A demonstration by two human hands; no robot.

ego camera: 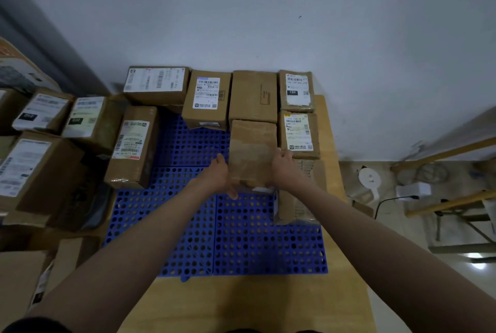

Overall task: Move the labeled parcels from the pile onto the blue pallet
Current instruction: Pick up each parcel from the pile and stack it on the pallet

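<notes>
Nearest to the camera are the two bare forearms, reaching forward over the wooden desk [241,303]. On the desk lies the blue pallet [241,238], a wide perforated grid. Parcels stand in a row along its far edge and down its right side. The pile [45,150] of labeled parcels is at the left, partly cut off by the picture edge.

The held parcel [252,152] is a plain brown box with its long axis pointing away from the person. No label shows on its top face. It sits between the two hands, over the right middle part of the pallet. The left hand [218,174] grips its left side and the right hand [284,168] grips its right side. Whether the box touches the pallet is hard to tell.
</notes>
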